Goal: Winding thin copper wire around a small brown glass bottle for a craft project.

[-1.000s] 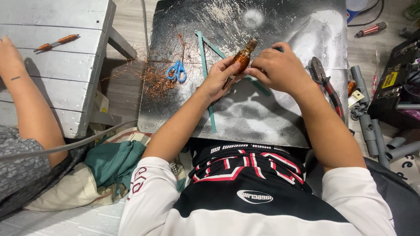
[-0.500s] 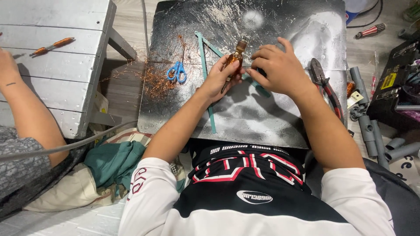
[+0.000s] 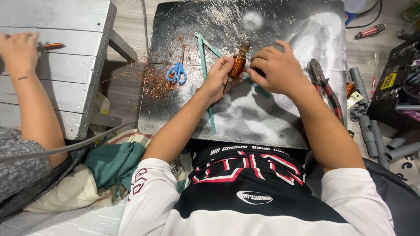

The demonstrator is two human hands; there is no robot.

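Observation:
My left hand [image 3: 217,78] grips a small motor armature [image 3: 239,63] wound with copper wire, its shaft pointing up and away. My right hand [image 3: 278,70] pinches at the armature's right side with fingertips touching it. Both hands work over a scuffed black board [image 3: 245,118] lying across my lap. Thin green strips [image 3: 204,61] lie on the board under and beside my hands.
Blue-handled scissors [image 3: 177,72] and a tangle of loose copper wire [image 3: 153,81] lie on the board's left. Pliers [image 3: 324,85] rest at its right edge. Grey tubes [image 3: 365,118] and a black box [image 3: 393,83] sit at right. Another person's hand [image 3: 17,50] reaches a screwdriver [image 3: 51,45] on a white wooden bench [image 3: 70,65].
The armature has tilted more upright in my left hand, and my right hand's fingers have shifted at its side. The other person's hand has moved up to the screwdriver on the bench.

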